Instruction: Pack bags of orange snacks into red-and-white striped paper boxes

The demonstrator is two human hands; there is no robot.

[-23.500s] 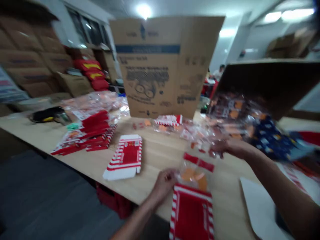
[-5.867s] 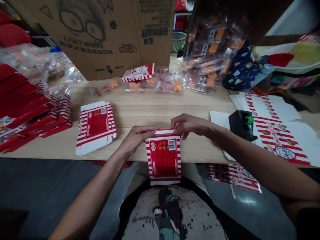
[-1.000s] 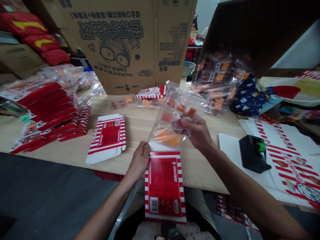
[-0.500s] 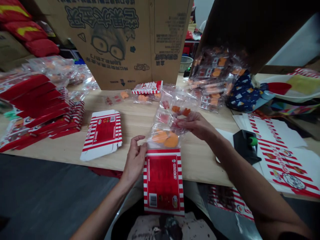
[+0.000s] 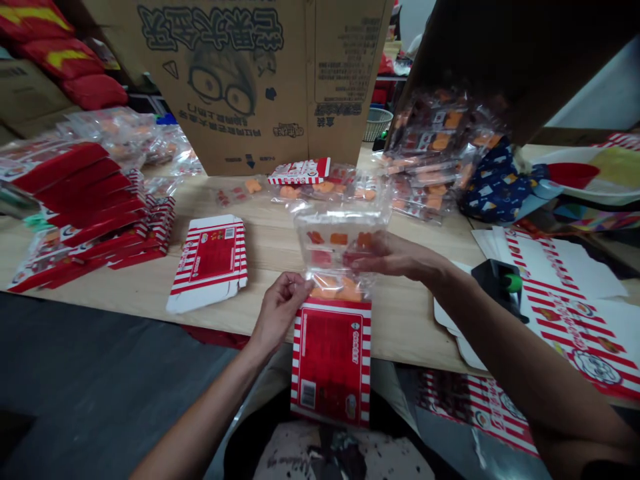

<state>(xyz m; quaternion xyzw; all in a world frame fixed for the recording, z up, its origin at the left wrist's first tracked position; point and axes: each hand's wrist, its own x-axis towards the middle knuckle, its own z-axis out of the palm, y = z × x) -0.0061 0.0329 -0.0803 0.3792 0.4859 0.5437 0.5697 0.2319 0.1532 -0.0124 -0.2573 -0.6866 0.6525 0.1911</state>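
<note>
One clear plastic bag (image 5: 340,233), held up over the bench (image 5: 410,327)

My left hand (image 5: 280,310) pinches the bag's lower edge and my right hand (image 5: 395,257) grips its right side, the two apart, both arms reaching forward. Contents: orange and red pieces (image 5: 337,239). Beneath the bag: 1 flat red-striped carton (image 5: 331,363), across the bench's front edge. Further left on the bench: 1 flat carton (image 5: 207,263).

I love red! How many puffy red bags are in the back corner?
3 red bags: one at the top edge, one below it, one lowest, near the big carton. More may hide.
</note>
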